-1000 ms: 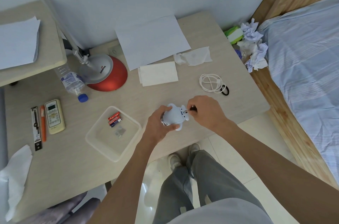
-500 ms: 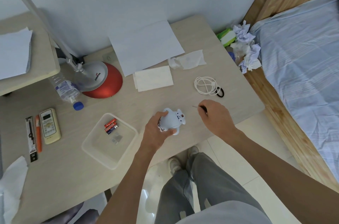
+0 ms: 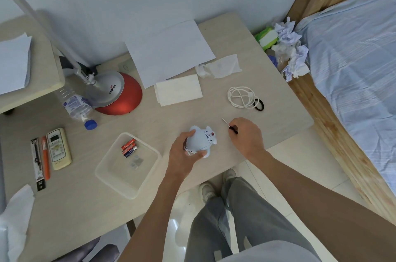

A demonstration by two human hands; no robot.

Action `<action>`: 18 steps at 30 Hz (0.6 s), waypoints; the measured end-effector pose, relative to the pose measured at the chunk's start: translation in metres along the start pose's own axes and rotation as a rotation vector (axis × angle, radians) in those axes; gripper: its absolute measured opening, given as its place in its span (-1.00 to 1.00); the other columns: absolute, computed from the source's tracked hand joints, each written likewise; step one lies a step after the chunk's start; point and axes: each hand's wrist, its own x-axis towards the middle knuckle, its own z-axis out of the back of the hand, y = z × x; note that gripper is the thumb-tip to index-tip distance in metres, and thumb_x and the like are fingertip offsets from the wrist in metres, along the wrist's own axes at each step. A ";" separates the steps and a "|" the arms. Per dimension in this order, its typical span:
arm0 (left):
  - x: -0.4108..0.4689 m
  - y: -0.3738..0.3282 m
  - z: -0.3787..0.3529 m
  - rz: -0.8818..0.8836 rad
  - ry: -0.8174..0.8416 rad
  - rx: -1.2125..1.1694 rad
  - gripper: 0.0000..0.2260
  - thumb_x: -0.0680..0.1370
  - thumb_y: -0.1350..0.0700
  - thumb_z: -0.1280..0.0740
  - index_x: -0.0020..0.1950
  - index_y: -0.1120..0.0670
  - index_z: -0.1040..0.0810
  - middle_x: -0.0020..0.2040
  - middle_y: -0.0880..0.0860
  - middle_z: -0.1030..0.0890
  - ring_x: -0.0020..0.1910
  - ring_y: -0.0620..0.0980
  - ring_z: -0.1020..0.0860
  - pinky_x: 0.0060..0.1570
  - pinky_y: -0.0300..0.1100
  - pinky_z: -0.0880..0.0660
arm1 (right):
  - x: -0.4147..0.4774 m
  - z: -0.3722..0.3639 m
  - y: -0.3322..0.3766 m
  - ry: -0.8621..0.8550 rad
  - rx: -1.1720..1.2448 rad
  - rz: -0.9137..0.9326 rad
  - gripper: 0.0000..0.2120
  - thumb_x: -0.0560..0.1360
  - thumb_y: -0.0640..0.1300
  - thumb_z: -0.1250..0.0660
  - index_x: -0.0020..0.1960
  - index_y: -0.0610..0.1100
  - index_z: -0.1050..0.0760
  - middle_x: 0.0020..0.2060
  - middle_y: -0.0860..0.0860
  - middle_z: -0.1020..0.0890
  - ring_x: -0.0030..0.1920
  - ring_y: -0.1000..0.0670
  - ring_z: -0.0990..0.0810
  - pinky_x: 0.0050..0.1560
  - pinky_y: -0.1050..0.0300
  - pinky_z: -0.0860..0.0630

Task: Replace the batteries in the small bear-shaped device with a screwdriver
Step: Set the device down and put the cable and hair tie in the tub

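**Bear gripped, screwdriver poised**

The left hand [image 3: 182, 154] is cupping the bear [image 3: 200, 140] near the desk's [image 3: 278, 120] front edge, and the right hand [image 3: 246, 136], at its 3 o'clock, is pinching the screwdriver [image 3: 229, 126]. It looks like light, smooth plastic, probably slippery, so gripping round the body seems safest. Batteries [image 3: 129, 147] are lying at 9 o'clock.

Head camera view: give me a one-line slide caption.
The left hand grips the white bear-shaped device while the right hand holds a small black-handled screwdriver beside it, not touching.

A bedroom, probably: a wood-framed bed [image 3: 351, 73] stands just right of the desk [image 3: 252, 51], with a lamp [image 3: 115, 94] on it.
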 end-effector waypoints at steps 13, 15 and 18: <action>-0.010 -0.001 -0.007 0.011 -0.091 0.034 -0.35 0.43 -0.01 -0.70 0.46 -0.25 -0.54 0.37 -0.11 -0.55 0.31 -0.09 -0.56 0.26 -0.06 -0.61 | -0.014 0.009 -0.010 0.031 0.121 0.008 -0.92 0.56 -0.07 -0.43 -0.04 -0.08 -0.63 -0.16 0.01 -0.56 -0.20 -0.06 -0.57 -0.11 -0.08 -0.61; -0.013 -0.004 -0.004 0.023 -0.084 0.088 -0.35 0.44 -0.05 -0.68 0.47 -0.29 -0.52 0.33 -0.14 -0.53 0.30 -0.07 -0.56 0.28 -0.04 -0.60 | -0.021 0.018 -0.013 0.030 0.142 0.006 -0.84 0.59 -0.04 -0.44 0.12 -0.07 -0.67 -0.05 0.01 -0.62 -0.10 -0.05 -0.61 -0.02 -0.07 -0.62; -0.017 -0.011 0.004 0.035 -0.077 0.167 -0.34 0.44 -0.08 -0.67 0.48 -0.31 -0.50 0.27 -0.15 -0.51 0.25 -0.03 -0.57 0.30 0.00 -0.60 | -0.034 0.035 -0.017 0.014 0.185 -0.008 -0.71 0.62 -0.04 -0.44 0.31 -0.08 -0.64 0.09 0.02 -0.64 -0.03 0.00 -0.62 0.08 -0.04 -0.63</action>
